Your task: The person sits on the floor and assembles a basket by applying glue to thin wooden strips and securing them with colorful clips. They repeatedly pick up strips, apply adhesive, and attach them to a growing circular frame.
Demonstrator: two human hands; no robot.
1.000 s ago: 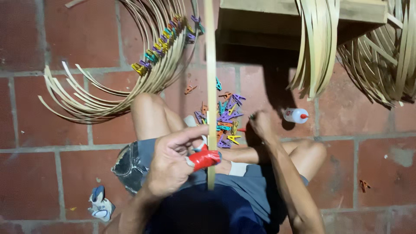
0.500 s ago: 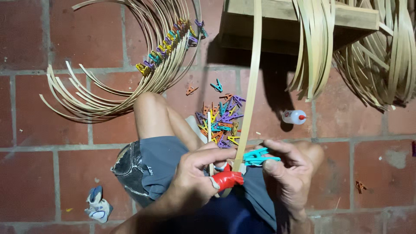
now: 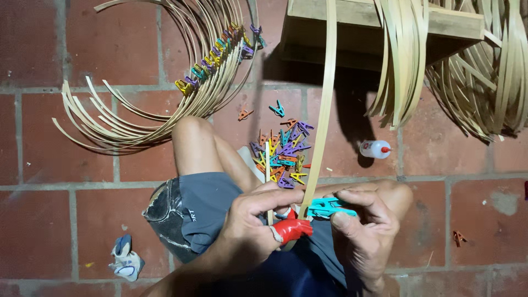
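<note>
Bamboo strip [image 3: 323,110]: long, thin, pale tan, long axis 6-to-12, free end toward 12, slight tilt to 1. Lower end over lap. Left hand [image 3: 250,223] fingers pinch it, red-taped thumb. Right hand [image 3: 366,225] grips teal clothespin [image 3: 329,208] at strip's 3 side, touching.

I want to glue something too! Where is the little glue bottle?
In the head view, the small white glue bottle with a red tip lies on the brick floor, on the person's right, between the pile of coloured clothespins and the bamboo strips.
</note>
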